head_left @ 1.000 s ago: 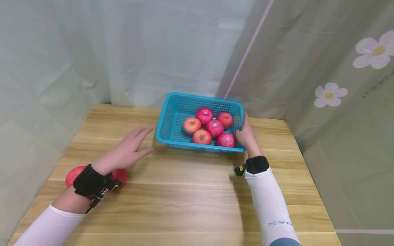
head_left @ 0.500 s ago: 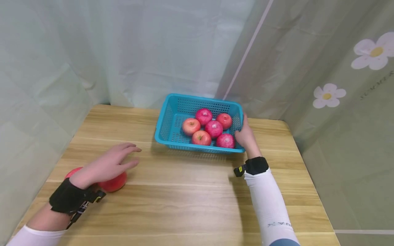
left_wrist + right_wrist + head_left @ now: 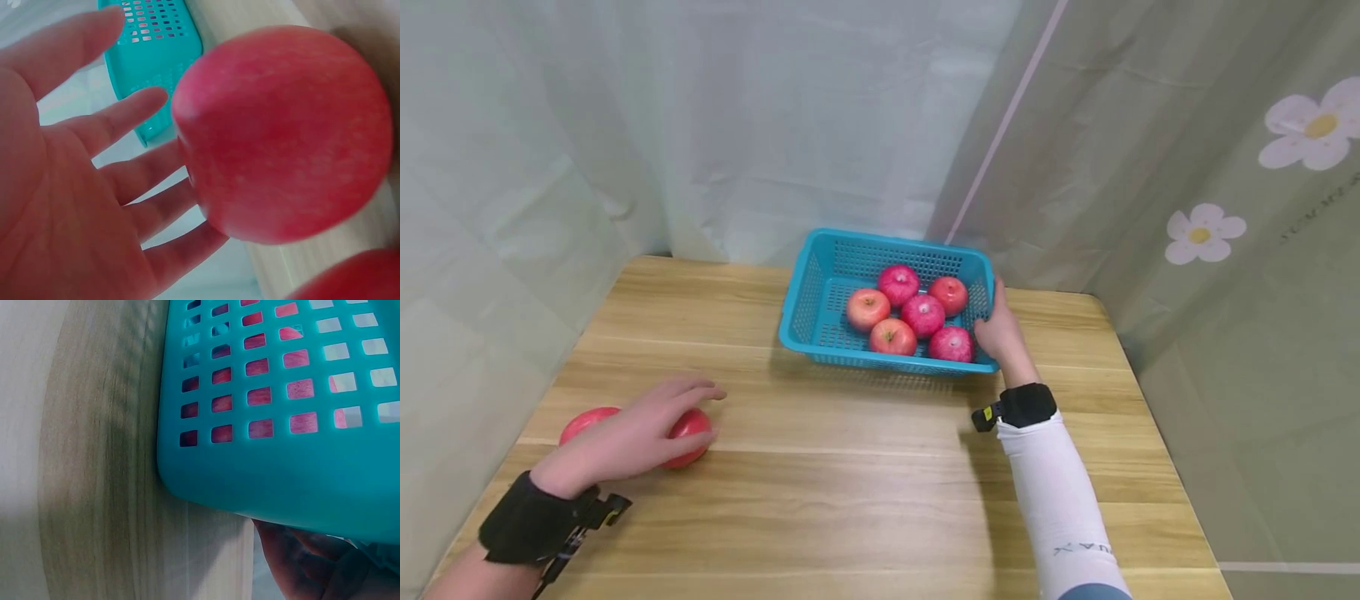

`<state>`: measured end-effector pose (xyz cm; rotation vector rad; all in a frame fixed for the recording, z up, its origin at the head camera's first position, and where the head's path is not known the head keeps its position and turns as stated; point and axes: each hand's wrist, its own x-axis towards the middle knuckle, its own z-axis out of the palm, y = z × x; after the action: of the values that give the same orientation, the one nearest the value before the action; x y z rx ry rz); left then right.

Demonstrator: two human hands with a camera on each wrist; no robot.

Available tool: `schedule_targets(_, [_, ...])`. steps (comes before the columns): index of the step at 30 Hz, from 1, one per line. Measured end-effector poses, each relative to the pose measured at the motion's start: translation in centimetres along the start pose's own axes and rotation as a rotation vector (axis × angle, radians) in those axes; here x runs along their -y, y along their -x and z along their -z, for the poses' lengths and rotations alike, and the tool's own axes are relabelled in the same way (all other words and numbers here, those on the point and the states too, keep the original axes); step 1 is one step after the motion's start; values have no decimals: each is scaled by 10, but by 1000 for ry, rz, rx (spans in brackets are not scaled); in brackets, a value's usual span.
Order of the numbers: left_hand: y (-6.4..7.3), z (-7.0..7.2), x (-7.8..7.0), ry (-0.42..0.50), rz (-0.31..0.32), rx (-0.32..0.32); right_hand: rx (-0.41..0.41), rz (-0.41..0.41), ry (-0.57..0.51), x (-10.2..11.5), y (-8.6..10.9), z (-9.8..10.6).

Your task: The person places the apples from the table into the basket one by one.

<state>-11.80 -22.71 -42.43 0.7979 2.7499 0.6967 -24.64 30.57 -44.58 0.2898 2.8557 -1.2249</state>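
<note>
My left hand (image 3: 625,437) hovers over a red apple (image 3: 691,423) at the table's left, its fingers spread and fairly straight. In the left wrist view that apple (image 3: 287,134) lies just past the fingertips; whether any finger touches it I cannot tell. A second red apple (image 3: 583,421) sits to its left, partly behind the hand. At the back, a blue plastic basket (image 3: 797,312) holds several apples (image 3: 922,315), mostly toward its right side. My right hand (image 3: 1003,335) grips the basket's right end, thumb over the rim; its other fingers are largely hidden in the head view.
The wooden table (image 3: 865,483) has a pale curtain (image 3: 835,117) behind it and a flower-printed curtain (image 3: 1247,350) along the right. Both wrists wear black straps with small cameras. The basket stands close to the back edge.
My left hand has moved away from beside the basket, down and left, to over the red apple. The right hand and the basket have stayed in place.
</note>
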Motion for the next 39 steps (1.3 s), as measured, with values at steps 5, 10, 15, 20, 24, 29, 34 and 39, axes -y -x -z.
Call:
schedule_targets(5, [7, -4, 1, -22, 4, 19, 1, -2, 4, 0, 0, 0])
schedule_targets(10, [10, -9, 3, -46, 0, 13, 0, -5, -3, 0, 0, 0])
schedule_targets(15, [11, -15, 8, -64, -9, -19, 3, -10, -11, -1, 0, -1])
schedule_targets(20, [13, -20, 13, -59, -4, -34, -4, -9, -10, 0, 0, -1])
schedule_targets(24, [12, -23, 16, -32, 36, -11, -6, -9, -6, 0, 0, -1])
schedule_targets(29, [12, -27, 21, -43, 40, -20, -2, -10, -9, 0, 1, -1])
schedule_targets(34, [10, -32, 24, -77, 27, -46, -8, -6, -14, 0, 1, -1])
schedule_targets(39, [8, -36, 26, -121, 19, -70, -5, -4, -19, -1, 1, -2])
